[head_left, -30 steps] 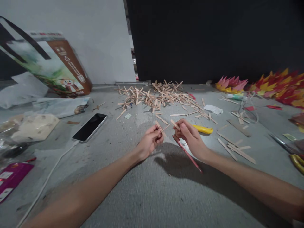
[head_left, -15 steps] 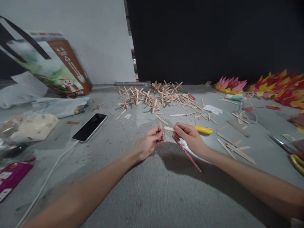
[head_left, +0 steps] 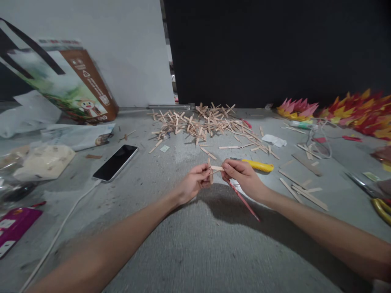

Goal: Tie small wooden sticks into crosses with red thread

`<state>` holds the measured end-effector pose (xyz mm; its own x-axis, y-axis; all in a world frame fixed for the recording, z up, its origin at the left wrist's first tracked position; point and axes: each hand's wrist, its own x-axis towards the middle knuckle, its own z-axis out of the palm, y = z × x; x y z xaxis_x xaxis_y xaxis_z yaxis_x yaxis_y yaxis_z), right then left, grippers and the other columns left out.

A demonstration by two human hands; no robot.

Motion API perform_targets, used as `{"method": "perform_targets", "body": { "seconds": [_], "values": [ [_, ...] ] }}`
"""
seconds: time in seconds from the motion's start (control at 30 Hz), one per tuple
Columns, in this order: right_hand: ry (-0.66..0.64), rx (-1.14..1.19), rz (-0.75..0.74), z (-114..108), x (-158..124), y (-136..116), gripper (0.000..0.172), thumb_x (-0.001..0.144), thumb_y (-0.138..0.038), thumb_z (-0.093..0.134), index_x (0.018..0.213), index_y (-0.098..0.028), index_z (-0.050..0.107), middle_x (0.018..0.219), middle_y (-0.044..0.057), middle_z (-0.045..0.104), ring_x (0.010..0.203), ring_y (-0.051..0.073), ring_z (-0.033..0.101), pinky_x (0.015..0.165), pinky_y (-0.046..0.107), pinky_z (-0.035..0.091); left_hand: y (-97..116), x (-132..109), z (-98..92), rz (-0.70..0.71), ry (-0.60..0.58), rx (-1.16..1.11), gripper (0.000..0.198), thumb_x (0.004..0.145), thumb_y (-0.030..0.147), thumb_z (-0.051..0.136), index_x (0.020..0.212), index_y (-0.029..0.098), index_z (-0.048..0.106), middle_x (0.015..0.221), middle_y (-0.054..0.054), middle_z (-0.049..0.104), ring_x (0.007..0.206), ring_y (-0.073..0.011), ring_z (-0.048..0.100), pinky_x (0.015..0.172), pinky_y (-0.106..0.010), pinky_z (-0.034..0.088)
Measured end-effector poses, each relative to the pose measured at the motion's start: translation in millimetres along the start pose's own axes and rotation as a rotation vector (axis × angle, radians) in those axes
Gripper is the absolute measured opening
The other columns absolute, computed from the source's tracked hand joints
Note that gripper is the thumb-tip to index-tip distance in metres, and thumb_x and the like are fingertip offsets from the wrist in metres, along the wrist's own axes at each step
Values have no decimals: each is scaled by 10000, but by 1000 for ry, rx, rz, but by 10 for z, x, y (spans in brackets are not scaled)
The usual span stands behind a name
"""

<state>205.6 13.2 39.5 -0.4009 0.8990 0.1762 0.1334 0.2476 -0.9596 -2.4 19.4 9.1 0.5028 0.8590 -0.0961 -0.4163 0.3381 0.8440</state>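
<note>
My left hand (head_left: pixel 197 179) is closed on crossed wooden sticks (head_left: pixel 210 176) near the middle of the view. From the right, my right hand (head_left: pixel 240 175) pinches a short wooden stick (head_left: pixel 216 168), whose free end meets the crossed sticks. A thin red tool (head_left: pixel 247 203) also runs out from under the right hand's fingers, slanting down to the right. Just behind this hand lies a yellow cutter (head_left: pixel 259 166) on the grey table.
A heap of crossed sticks (head_left: pixel 198 124) lies at the back, with loose sticks (head_left: pixel 308 196) at the right. On the left are a phone (head_left: pixel 116 163) with a white cable and a carrier bag (head_left: pixel 76 89). Scissors (head_left: pixel 380 209) lie far right beyond them.
The short stick in my right hand has come down and left until its end meets the crossed sticks. My left hand has shifted slightly, turning the crossed sticks a little.
</note>
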Motion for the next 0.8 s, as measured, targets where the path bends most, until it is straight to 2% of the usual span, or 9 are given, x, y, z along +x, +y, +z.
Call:
{"method": "perform_targets", "body": {
  "seconds": [0.33,0.5,0.6,0.7,0.8],
  "values": [
    [-2,-30,17,46,-21,-3,547,1017,-670,549,723,-209,573,635,-22,483,608,142,434,607,289,350,-15,-10,-5,-24,2,20,287,814,375,846,867,144,683,735,-11,534,660,-121,445,656,-251,354],
    [-88,6,52,33,0,18,585,999,-717,546,717,-204,569,648,-13,501,611,141,447,601,285,358,-6,-21,3,-7,-4,43,300,812,378,849,832,151,654,720,2,501,644,-116,425,632,-250,330],
    [-66,31,32,18,-19,64,463,1038,-661,533,912,-218,584,722,-26,510,648,143,473,630,280,391,-2,-22,14,1,9,42,305,827,388,836,849,151,644,705,12,477,633,-113,407,618,-248,306],
    [-15,57,-29,15,-66,101,305,1083,-559,522,1151,-262,526,771,-40,515,696,150,503,675,280,428,6,-28,38,15,16,21,320,826,390,842,854,151,630,703,22,465,633,-108,396,626,-247,306],
    [9,-15,-112,14,-105,120,265,1089,-508,535,1176,-259,556,871,11,602,751,165,556,687,294,457,12,-41,65,23,30,17,336,803,389,858,862,155,624,754,10,504,669,-112,432,656,-247,339]
  ]
}}
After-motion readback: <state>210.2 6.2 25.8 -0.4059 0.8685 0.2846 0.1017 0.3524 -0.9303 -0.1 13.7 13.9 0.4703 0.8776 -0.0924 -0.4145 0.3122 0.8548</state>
